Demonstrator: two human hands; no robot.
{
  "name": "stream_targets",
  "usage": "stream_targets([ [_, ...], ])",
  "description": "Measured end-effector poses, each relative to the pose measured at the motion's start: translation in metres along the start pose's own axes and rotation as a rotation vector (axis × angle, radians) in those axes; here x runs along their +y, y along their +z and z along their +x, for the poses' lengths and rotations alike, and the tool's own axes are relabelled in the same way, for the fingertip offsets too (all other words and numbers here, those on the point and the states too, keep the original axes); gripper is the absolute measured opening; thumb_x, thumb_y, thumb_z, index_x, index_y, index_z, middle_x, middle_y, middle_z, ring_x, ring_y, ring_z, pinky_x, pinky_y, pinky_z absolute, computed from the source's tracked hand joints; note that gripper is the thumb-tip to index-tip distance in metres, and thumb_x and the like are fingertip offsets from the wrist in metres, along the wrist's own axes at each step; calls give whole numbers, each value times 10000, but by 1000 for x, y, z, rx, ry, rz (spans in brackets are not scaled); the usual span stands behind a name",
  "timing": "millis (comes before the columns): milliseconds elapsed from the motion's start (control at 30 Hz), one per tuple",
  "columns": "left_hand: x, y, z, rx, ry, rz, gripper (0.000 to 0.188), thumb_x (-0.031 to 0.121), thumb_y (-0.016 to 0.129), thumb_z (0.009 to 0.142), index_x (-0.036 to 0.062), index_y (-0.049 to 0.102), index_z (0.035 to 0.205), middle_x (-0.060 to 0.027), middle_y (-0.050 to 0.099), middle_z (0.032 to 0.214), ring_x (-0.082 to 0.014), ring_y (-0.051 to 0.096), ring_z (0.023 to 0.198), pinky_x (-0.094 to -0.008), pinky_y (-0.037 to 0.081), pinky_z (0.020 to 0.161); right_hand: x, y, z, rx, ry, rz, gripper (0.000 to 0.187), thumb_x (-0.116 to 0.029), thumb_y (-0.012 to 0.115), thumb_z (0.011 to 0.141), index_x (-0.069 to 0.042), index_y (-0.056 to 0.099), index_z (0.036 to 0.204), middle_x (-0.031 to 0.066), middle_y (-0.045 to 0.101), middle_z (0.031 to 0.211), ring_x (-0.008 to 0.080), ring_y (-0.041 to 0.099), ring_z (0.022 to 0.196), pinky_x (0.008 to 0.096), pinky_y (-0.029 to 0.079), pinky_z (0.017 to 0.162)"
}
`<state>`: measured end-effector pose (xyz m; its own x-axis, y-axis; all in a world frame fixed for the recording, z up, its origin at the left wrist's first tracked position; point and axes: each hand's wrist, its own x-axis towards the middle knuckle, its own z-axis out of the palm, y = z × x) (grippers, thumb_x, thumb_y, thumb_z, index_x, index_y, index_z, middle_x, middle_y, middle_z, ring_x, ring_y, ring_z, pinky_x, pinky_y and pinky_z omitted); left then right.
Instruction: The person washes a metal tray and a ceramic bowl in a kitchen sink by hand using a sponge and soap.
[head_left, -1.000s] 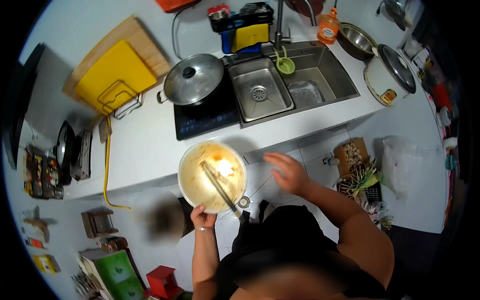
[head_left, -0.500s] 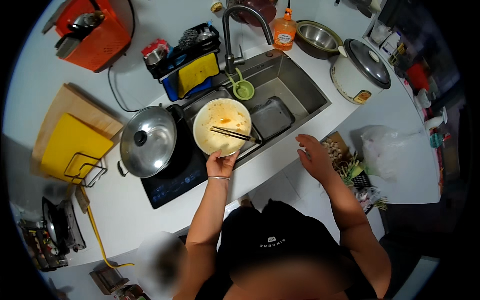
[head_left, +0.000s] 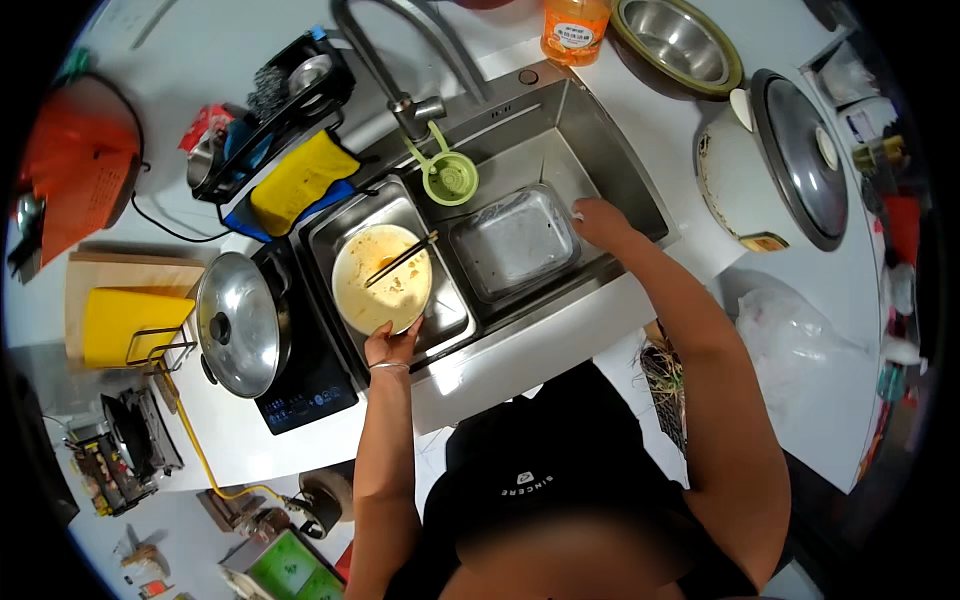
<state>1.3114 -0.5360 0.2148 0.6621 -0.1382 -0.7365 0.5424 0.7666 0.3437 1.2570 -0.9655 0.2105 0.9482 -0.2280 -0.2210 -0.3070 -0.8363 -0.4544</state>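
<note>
**Bowl held over sink basin, head view**

Bowl (head_left: 381, 278), round, pale, smeared with yellow-orange residue, sits over the left basin of the steel sink (head_left: 620, 175). Left hand (head_left: 391, 345) grips its near rim, fingers closed on the edge. Chopsticks (head_left: 401, 259) lie across the bowl, tips pointing away from that hand toward the tap.

Right hand (head_left: 600, 222) rests at the far right edge of a clear rectangular container (head_left: 515, 241) lying in the right basin; fingers curl at its rim, but whether they actually clamp it I cannot tell.

Beyond the left hand: green round strainer (head_left: 451, 178) hanging at the tap (head_left: 395, 70). Left of it: yellow cloth (head_left: 297, 176), steel pan lid (head_left: 237, 322) on a black cooktop (head_left: 305, 385), yellow cutting board (head_left: 125, 322) on the white surface (head_left: 180, 440).

Beyond the right hand: orange bottle (head_left: 573, 27) with a pale label panel, steel bowl (head_left: 680, 42). Right of it: white rice cooker (head_left: 775, 160), with a small tan rectangular panel on its near side.
</note>
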Motion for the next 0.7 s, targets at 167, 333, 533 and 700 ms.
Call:
stream_targets([
  [167, -7, -14, -13, 226, 121, -59, 470, 84, 448, 833, -51, 345, 1271, -240, 371, 1299, -389, 370, 1224, -560, 303, 1031, 19, 45, 80, -336, 222, -26, 230, -107, 545, 783, -31, 619, 987, 158, 604, 1054, 329, 573, 966, 391, 463, 859],
  [333, -40, 19, -77, 298, 234, 161, 357, 140, 484, 854, -61, 452, 1148, -237, 472, 1212, -335, 499, 1099, -455, 431, 939, 12, 70, 107, -19, -146, -126, 209, -46, 533, 751, -63, 621, 940, 115, 579, 1058, 295, 552, 1003, 389, 481, 818],
  [533, -92, 50, -126, 137, 179, 446, 295, 197, 516, 854, 13, 566, 1079, -146, 631, 1015, -269, 617, 906, -351, 511, 758, -27, 99, 134, 56, -494, -165, 165, -41, 536, 704, -73, 623, 841, 84, 582, 903, 263, 556, 937, 384, 488, 763],
  [700, -109, 37, -149, 274, 316, 652, 267, 48, 498, 833, -10, 556, 1087, -156, 621, 1023, -256, 619, 907, -308, 513, 740, -26, 109, 141, -26, -614, -209, 137, -72, 542, 703, -85, 630, 807, 73, 594, 882, 256, 544, 958, 395, 456, 804],
])
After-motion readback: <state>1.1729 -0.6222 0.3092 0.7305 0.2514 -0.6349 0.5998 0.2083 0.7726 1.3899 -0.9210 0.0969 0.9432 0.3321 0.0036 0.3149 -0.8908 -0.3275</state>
